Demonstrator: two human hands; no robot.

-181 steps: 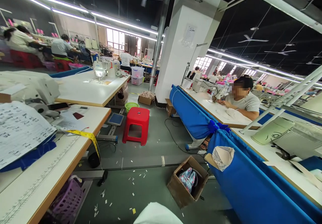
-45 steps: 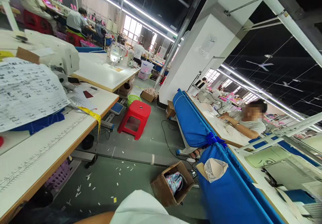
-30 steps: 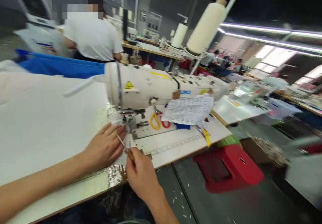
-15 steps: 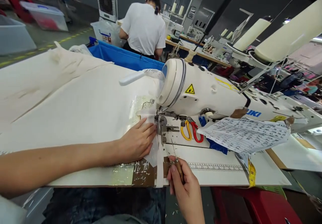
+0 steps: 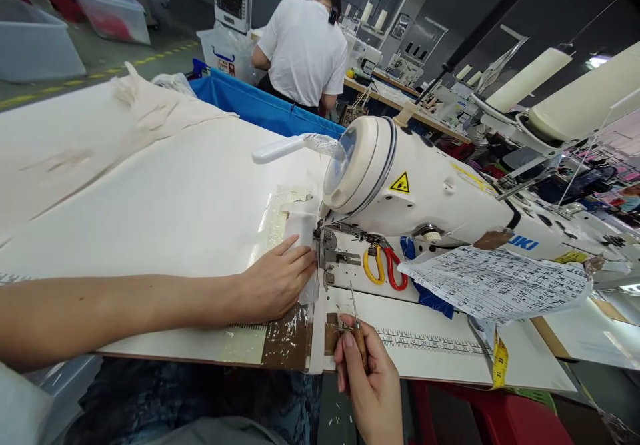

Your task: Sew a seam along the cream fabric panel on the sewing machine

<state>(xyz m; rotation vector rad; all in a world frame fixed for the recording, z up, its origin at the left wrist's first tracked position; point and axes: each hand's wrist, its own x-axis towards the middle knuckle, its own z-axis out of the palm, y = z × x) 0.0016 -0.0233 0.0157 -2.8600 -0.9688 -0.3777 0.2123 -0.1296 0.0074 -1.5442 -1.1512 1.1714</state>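
Observation:
My left hand (image 5: 280,284) lies flat, fingers stretched out, on a small white fabric piece (image 5: 301,225) just left of the needle area of a white sewing machine (image 5: 430,182). A narrow white strip (image 5: 317,338) runs from there down to the table's front edge. Closed around the wooden handle of an awl (image 5: 360,345), my right hand (image 5: 373,385) is by the front edge, right of the strip. The awl's thin metal point is directed up and away from me. Part of the fabric is hidden under my left fingers.
Scissors (image 5: 395,268) with yellow and red handles lie under the machine arm. Handwritten paper (image 5: 500,282) hangs from it, above a yellow tape measure (image 5: 500,362). Cream fabric (image 5: 150,108) lies at the far left, before a blue bin (image 5: 260,102). A person (image 5: 305,48) sits beyond.
The view has shifted slightly, so the machine appears farther right. My left hand remains on the fabric, whose lower part looks flatter. My right hand still holds the awl near the edge.

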